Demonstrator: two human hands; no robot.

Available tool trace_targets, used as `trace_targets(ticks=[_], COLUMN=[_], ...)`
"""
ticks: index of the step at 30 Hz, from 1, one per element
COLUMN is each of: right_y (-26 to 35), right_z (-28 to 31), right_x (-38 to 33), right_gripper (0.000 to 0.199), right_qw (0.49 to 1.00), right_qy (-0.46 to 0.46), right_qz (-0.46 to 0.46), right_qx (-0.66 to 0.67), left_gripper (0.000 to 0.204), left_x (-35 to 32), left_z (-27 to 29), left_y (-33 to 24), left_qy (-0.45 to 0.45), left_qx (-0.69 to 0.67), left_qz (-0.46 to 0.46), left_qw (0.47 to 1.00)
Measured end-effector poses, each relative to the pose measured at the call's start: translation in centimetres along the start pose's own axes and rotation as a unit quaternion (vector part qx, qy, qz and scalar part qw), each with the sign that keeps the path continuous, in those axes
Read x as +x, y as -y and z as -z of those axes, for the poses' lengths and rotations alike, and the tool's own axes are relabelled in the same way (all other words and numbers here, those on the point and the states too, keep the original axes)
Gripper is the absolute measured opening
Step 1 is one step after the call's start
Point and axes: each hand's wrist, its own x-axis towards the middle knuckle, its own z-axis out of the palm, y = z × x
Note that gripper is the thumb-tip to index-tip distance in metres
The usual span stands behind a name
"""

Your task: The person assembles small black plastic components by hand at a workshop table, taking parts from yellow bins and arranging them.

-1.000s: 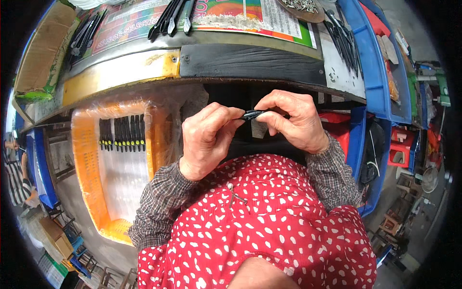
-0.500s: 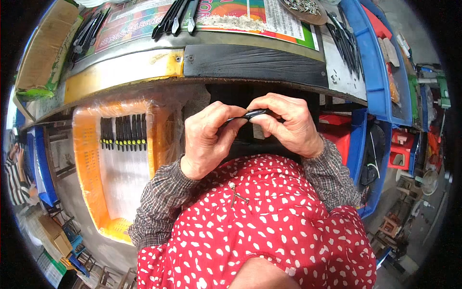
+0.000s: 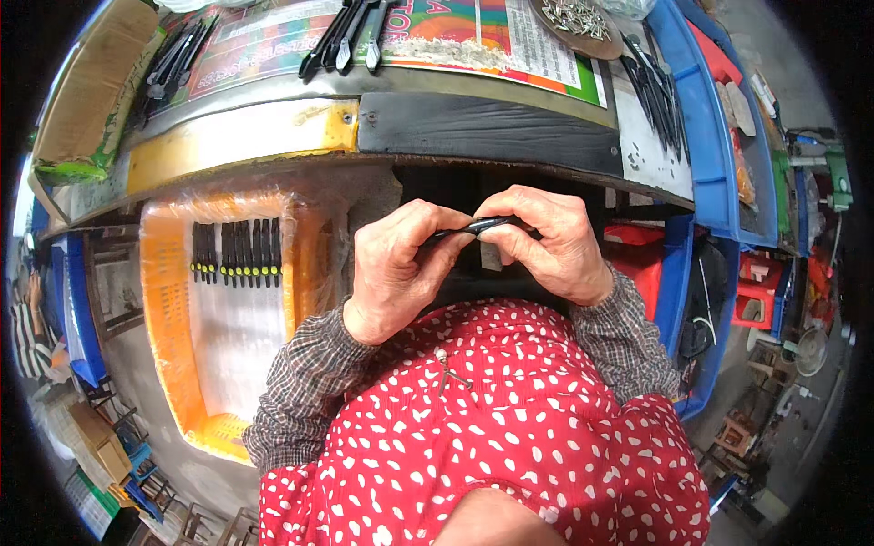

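Between my two hands, in front of the table edge, is a slim, glossy black piece (image 3: 490,224), held level; its exact kind is hard to tell. My left hand (image 3: 393,264) pinches one end with thumb and forefinger. The other end is gripped by the thumb and fingers of my right hand (image 3: 551,244), and both hands nearly meet at the middle. My fingers hide much of the piece. Left of my left hand, an orange crate (image 3: 168,350) lined with clear plastic contains a row of slim black pieces (image 3: 250,246) with yellow-green round marks.
On the table (image 3: 492,126) lie black parts with silvery tips (image 3: 346,41), more black parts (image 3: 657,96) and a dish of small metal pins (image 3: 574,20). A cardboard box (image 3: 96,82) stands at left, a blue bin (image 3: 706,127) at right. Farther left, another person's striped sleeve (image 3: 29,341) shows.
My hands have shifted slightly down, still gripping the black piece, and their fingertips have drawn closer together. The view has moved a little. The row in the crate looks the same.
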Motion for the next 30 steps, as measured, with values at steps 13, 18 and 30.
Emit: trace_targets(ticks=[13, 18, 30], right_y=[1.4, 2.1, 3.3], right_z=[-0.2, 0.0, 0.3], right_x=[0.2, 1.1, 3.0], right_gripper=[0.016, 0.019, 0.028], right_qw=[0.994, 0.996, 0.984], right_qy=[-0.067, -0.078, -0.143], right_qz=[0.054, 0.023, 0.085], right_qx=[-0.064, -0.025, -0.069], left_gripper=[0.021, 0.024, 0.031], left_x=[1.1, 2.6, 5.8], left_z=[1.5, 2.7, 5.3], left_y=[-1.5, -2.2, -3.2], left_qy=[0.022, -0.006, -0.003], left_qx=[0.037, 0.162, 0.349], left_qz=[-0.046, -0.146, -0.245], left_qw=[0.998, 0.976, 0.905])
